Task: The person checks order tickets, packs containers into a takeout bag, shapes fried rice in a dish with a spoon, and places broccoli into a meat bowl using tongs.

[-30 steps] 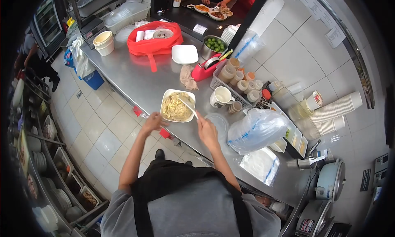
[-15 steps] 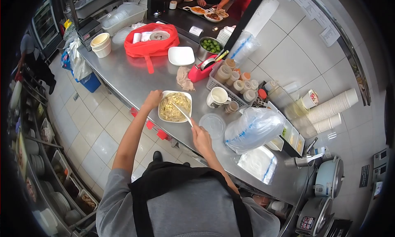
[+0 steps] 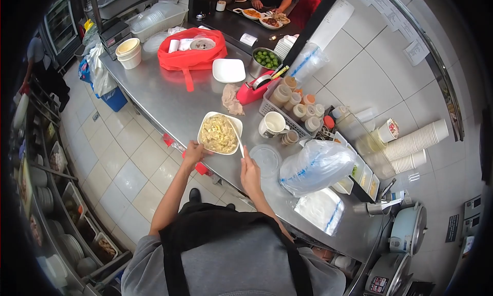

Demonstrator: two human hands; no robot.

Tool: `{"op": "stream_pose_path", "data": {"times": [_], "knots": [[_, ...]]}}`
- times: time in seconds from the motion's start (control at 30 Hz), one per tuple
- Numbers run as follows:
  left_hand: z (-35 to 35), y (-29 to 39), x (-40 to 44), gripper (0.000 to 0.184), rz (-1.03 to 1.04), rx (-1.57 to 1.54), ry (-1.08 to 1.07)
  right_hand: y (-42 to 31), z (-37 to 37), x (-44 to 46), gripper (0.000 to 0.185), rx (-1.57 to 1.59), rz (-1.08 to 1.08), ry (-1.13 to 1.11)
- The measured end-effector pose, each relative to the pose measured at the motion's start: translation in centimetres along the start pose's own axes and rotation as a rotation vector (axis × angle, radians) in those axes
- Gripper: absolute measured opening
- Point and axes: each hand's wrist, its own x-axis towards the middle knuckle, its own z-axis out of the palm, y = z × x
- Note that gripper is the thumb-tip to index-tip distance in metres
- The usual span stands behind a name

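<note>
A square white bowl (image 3: 222, 151) of pale, yellowish chopped food (image 3: 217, 133) sits near the front edge of the steel counter. My left hand (image 3: 195, 154) is at the bowl's near left corner, fingers closed against its rim. In my right hand (image 3: 250, 170) is the handle of a white spoon (image 3: 239, 141), held at the bowl's right side; its tip is sunk in the food, so its shape is hidden. Just right of the bowl lies a round clear plastic lid (image 3: 266, 161). Behind that stands a white mug (image 3: 272, 125).
A red bag (image 3: 192, 59), a white square dish (image 3: 229, 71), a crumpled cloth (image 3: 232, 99) and a red tape dispenser (image 3: 251, 92) lie beyond the bowl. Rightward are a basket of sauce bottles (image 3: 300, 108) and a full plastic bag (image 3: 319, 166). Another person's hands (image 3: 280, 10) show behind the counter.
My left hand has slid from the bowl's left side to its near left corner. The spoon has swung toward the bowl's right side, and its handle stands more upright in view.
</note>
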Motion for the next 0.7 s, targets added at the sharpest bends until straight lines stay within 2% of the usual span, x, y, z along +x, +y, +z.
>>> {"op": "stream_pose_path", "data": {"times": [0.1, 0.3, 0.4, 0.5, 0.57, 0.67, 0.7], "knots": [[1.5, -0.7, -0.6, 0.023, -0.035, -0.187, -0.011, 0.1, 0.3, -0.1, 0.043, 0.031, -0.012, -0.008], [0.5, -0.9, -0.9, 0.03, -0.046, -0.08, -0.097, 0.3, -2.1, 1.7, 0.042, 0.044, -0.058, -0.036], [0.8, -0.9, -0.5, 0.037, 0.042, -0.03, -0.09, -0.3, -2.5, 4.2, 0.039, -0.003, -0.064, -0.058], [1.0, -1.6, 1.2, 0.042, 0.082, 0.153, -0.018, -0.1, -0.6, 5.5, 0.039, -0.147, -0.044, -0.143], [1.8, -1.5, 1.3, 0.039, 0.068, 0.071, 0.057, 0.2, 0.3, 5.4, 0.04, -0.222, -0.034, -0.236], [2.3, -0.5, 0.7, 0.038, 0.004, -0.002, 0.042, -0.6, -1.6, 5.7, 0.042, -0.139, -0.057, -0.188], [2.1, -0.6, 0.7, 0.037, 0.005, -0.016, 0.007, -0.3, -1.6, 5.9, 0.042, -0.002, -0.148, -0.12]]}}
